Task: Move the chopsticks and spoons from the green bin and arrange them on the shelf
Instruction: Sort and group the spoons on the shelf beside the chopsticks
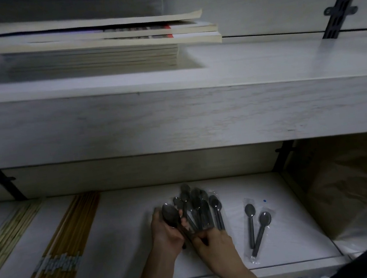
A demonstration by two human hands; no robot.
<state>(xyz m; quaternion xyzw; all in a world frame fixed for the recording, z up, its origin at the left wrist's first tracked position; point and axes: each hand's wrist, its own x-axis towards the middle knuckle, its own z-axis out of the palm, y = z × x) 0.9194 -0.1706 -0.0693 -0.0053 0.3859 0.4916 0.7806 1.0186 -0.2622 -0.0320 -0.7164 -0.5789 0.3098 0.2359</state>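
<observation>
Both hands work at the lower shelf [129, 236], left hand [165, 232] curled round a fanned bundle of black spoons [197, 208], right hand [215, 242] pinching their handle ends; film-wrapped, light, stiff, probably slippery, best gripped by the handles.

two loose spoons [251, 222] on the right, plus a bunch [197, 208] of maybe seven or eight more, too overlapped to count for sure. chopsticks come in two lots, a brown bundle [74, 231] and a pale bundle [10, 234]. one book stack [100, 57], two shelves [198, 114]
</observation>
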